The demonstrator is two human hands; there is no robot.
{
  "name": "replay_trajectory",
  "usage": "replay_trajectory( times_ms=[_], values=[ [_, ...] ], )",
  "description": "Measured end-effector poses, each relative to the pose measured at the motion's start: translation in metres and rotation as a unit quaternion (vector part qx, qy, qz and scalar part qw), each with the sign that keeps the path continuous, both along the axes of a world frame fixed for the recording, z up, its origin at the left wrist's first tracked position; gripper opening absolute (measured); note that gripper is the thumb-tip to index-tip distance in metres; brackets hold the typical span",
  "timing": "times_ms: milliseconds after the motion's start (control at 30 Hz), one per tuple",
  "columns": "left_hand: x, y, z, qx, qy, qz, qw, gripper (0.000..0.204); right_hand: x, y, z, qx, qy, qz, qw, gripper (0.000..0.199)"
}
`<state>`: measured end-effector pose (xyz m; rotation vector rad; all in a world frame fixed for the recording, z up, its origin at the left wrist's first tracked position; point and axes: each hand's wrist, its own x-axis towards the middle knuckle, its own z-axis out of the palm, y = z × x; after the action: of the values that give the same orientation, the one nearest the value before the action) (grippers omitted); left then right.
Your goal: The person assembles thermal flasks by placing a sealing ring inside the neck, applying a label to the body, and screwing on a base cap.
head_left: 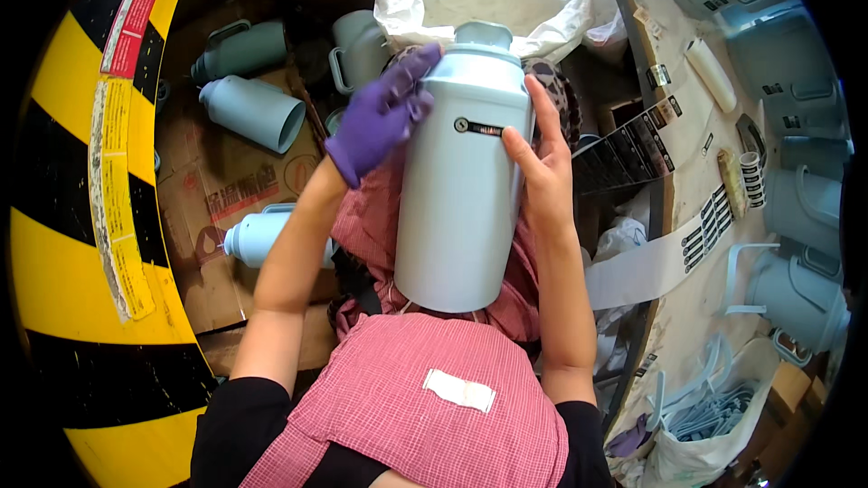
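A pale blue thermos jug casing (pixel 459 199) leans upright across my lap, its narrow neck pointing away from me. On its upper front is a small black label sticker (pixel 478 127). My bare right hand (pixel 545 158) grips the right side, thumb at the sticker's right end and fingers stretched up along the edge. My left hand (pixel 380 117), in a purple glove, is at the upper left shoulder of the casing. Its index finger points up toward the neck and the other fingers are loosely bent, with nothing visible in them. Whether it touches the casing I cannot tell.
Several blue casings, one a jug with a handle (pixel 357 50), lie on cardboard (pixel 217 199) at left. A white sack (pixel 484 0) stands ahead. The right-hand bench holds a sticker strip (pixel 705 233), a white roll (pixel 711 75) and more jugs. A yellow-black striped panel (pixel 99 361) borders the left.
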<state>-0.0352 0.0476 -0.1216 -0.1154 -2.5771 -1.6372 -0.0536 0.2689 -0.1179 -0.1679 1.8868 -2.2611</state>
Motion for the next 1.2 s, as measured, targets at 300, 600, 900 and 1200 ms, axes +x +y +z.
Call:
replay_trajectory(
  times_ms=[300,600,900,1200],
  values=[
    [0.02,-0.075,0.105,0.107,-0.145,0.071,0.981,0.039,0.035,0.019,0.02,-0.009,0.116,0.118,0.986,0.044],
    [0.205,-0.115,0.094,0.843,0.046,-0.188,0.502,0.072,0.023,0.006,-0.064,0.669,0.449,0.037,0.591,0.053],
    [0.138,-0.074,0.143,0.385,0.207,0.06,0.897,0.074,-0.094,0.083,-0.017,0.566,0.371,-0.07,0.733,0.017],
    [0.042,-0.03,0.156,-0.075,0.272,-0.256,0.925,0.066,0.171,0.285,0.068,0.596,0.023,0.071,0.799,0.025]
  ],
)
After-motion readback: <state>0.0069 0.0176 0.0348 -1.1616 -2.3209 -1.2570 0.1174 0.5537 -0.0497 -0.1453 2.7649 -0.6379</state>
